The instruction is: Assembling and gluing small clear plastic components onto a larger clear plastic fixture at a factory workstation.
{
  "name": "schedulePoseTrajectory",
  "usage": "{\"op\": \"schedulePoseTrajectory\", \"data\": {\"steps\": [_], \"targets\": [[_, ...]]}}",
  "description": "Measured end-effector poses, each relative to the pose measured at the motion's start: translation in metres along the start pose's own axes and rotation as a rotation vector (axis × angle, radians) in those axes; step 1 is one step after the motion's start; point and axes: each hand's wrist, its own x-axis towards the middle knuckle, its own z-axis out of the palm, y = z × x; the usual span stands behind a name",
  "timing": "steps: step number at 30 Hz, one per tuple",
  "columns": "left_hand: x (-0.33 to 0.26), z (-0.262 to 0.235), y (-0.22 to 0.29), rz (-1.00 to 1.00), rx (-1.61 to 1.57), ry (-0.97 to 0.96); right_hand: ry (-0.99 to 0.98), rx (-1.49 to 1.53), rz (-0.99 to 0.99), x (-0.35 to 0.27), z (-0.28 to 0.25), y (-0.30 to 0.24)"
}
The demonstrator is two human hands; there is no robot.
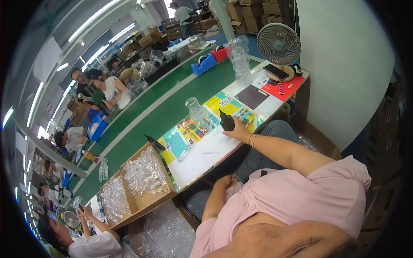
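Note:
My right hand point(238, 130) is closed around a small black bottle with a pointed nozzle point(226, 121), tipped up over the near edge of the worktable point(206, 157). My left hand point(225, 181) rests low by my lap; its fingers are mostly hidden. A clear, ribbed plastic piece point(195, 109) stands on the printed sheets beyond the bottle. A small clear tube point(184, 153) lies on the white surface. Another black nozzle bottle point(155, 142) lies by the cardboard tray point(172, 189), which holds many clear plastic pieces point(146, 174) in two compartments.
A fan point(278, 45), a phone point(276, 72) and a stack of clear pieces point(239, 60) stand at the table's right end. A green conveyor belt point(172, 101) runs behind. Tape dispensers point(204, 64) sit beyond it. A co-worker point(92, 238) sits at the left.

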Motion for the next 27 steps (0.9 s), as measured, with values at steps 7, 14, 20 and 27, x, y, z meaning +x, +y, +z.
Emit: {"op": "schedulePoseTrajectory", "data": {"steps": [7,14,20,27], "targets": [[-0.009,0.009,-0.013,-0.011,0.424,-0.162,-0.029,0.084,-0.007,-0.002,-0.004,-0.001],[-0.015,0.002,0.004,-0.077,0.359,-0.189,-0.021,0.152,-0.080,-0.002,-0.010,0.002],[-0.046,0.007,0.025,-0.279,0.255,-0.144,-0.022,0.146,-0.096,-0.009,-0.011,0.001],[-0.099,-0.001,0.058,-0.396,0.355,-0.082,-0.025,0.133,-0.009,0.000,-0.012,0.011]]}}
